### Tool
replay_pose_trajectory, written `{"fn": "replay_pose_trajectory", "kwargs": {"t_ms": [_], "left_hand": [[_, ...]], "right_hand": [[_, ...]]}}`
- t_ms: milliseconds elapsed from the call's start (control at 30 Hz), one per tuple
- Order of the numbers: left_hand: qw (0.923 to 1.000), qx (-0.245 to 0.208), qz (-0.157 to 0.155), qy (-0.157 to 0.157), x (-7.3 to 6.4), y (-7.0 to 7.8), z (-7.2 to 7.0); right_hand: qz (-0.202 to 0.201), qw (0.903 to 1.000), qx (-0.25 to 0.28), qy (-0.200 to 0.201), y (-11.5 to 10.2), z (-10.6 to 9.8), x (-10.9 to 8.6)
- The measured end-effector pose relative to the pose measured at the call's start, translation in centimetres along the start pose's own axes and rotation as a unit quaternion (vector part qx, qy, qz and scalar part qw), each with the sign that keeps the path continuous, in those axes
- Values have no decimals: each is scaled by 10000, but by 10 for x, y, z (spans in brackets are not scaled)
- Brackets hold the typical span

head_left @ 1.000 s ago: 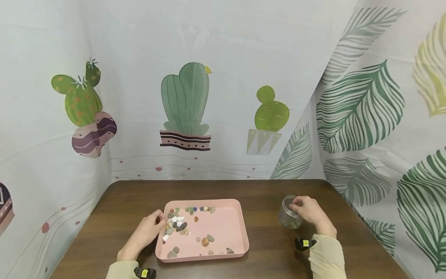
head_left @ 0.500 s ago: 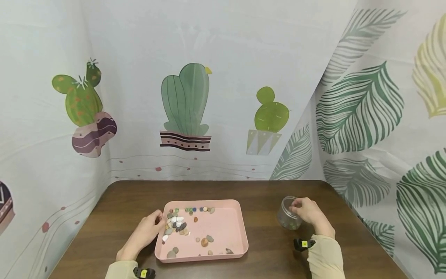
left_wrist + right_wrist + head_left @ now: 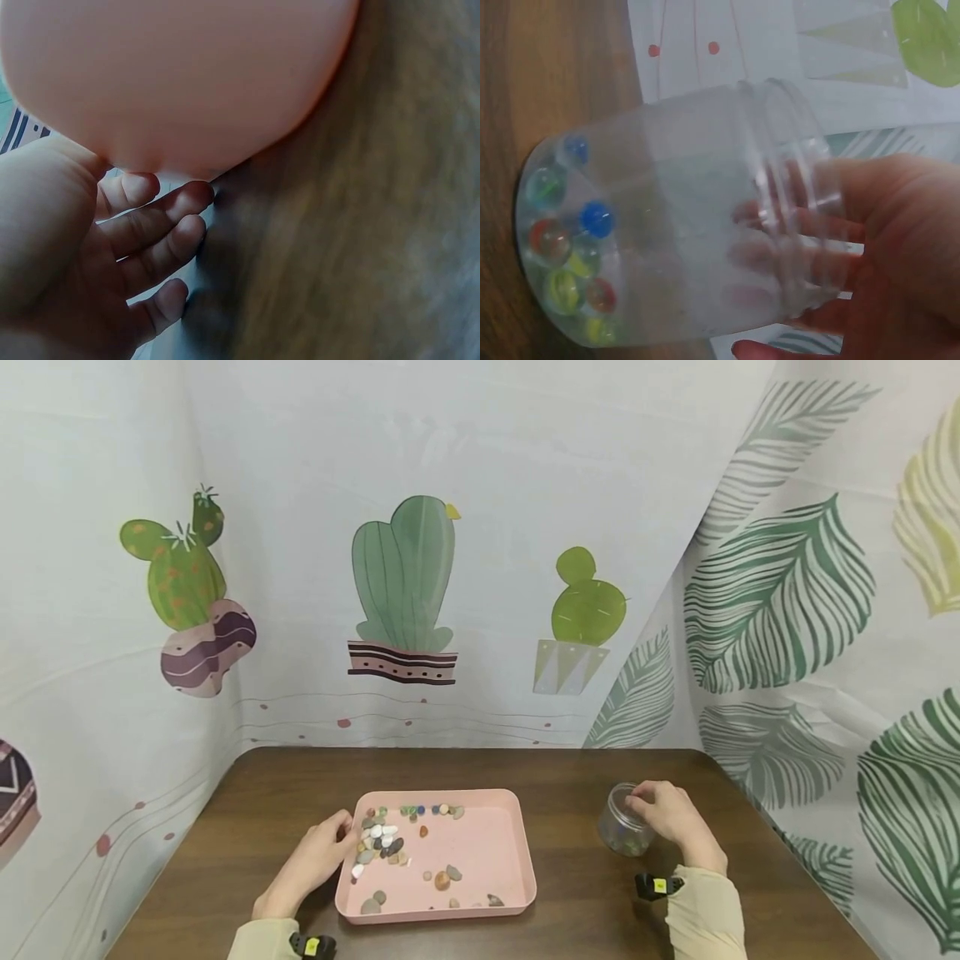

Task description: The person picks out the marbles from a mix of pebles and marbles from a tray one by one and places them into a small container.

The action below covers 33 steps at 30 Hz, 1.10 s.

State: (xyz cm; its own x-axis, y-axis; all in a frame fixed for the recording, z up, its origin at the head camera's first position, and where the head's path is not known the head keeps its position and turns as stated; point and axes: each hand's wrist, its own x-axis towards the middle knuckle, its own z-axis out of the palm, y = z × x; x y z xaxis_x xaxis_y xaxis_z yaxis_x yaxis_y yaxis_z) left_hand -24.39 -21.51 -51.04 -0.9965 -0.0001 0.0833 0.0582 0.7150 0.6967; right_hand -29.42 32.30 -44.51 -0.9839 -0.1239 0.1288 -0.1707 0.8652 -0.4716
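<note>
On the table, a clear jar [image 3: 622, 827] stands at the right, with several marbles [image 3: 564, 289] in green, yellow, red and blue at its bottom. My right hand [image 3: 669, 810] is at the jar's mouth. Through the clear wall its fingers look bent downward with no marble between them, and one finger lies outside the jar. My left hand [image 3: 318, 852] holds the left rim of a pink tray [image 3: 491, 852], fingers against the outer wall and thumb mostly hidden. Pebbles [image 3: 386, 839] crowd the tray's left side, and marbles [image 3: 421, 810] line its far edge.
The dark wooden table [image 3: 570, 777] ends at a curtain [image 3: 495, 610] printed with cacti and leaves. More stones [image 3: 442, 880] are scattered across the tray's middle and front. Table surface separates the tray from the jar.
Both hands keep nearly the same place and pose. A bluish spot now shows low in the jar, where mostly green was visible before. The head view shifts slightly.
</note>
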Motion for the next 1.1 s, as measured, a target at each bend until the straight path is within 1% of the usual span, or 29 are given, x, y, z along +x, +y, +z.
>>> {"fn": "replay_pose_trajectory", "kwargs": {"t_ms": [233, 500, 600, 733, 867, 1100], "left_hand": [[9999, 76, 98, 54, 1, -3, -1], [10000, 37, 44, 10, 0, -3, 0], [9999, 63, 87, 52, 0, -2, 0], [10000, 43, 68, 38, 0, -3, 0], [10000, 46, -4, 28, -1, -3, -1], [10000, 11, 72, 36, 1, -3, 1]], "right_hand": [[-422, 9965, -163, 709, -11, -3, 0], [-967, 9881, -250, 1169, -31, -8, 1], [-1095, 9865, -256, 1194, -39, -8, 2], [-1244, 9857, -303, 1096, -53, -3, 5], [-1519, 9823, -416, 1013, -70, 11, 10], [-2156, 9726, -501, 706, -108, 40, 13]]}}
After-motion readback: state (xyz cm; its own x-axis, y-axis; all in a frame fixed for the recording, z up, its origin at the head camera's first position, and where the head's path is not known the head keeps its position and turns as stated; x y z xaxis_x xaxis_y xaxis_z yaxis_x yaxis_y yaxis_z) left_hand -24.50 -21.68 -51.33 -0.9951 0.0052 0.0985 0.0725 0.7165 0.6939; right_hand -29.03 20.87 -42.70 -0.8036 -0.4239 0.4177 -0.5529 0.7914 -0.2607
